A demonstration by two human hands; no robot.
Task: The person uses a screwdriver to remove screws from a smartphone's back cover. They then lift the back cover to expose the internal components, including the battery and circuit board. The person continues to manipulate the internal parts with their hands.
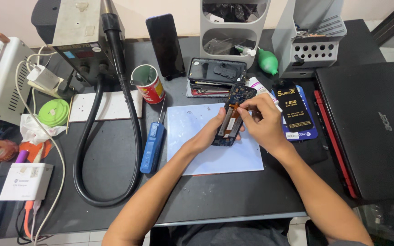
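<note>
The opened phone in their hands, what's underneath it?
Under the opened phone, held by the left hand and right hand, lies a pale blue mat on the dark table. The mat's patch directly beneath the phone and hands is hidden.

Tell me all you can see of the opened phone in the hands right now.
The opened phone is a dark, slim slab with its back cover off, showing dark inner parts and an orange strip along the middle. It is held tilted above the pale blue work mat, top end pointing away. The left hand cradles it from beneath and at its left edge; the right hand pinches at its upper middle with the fingertips. Finer parts are too small to tell.
</note>
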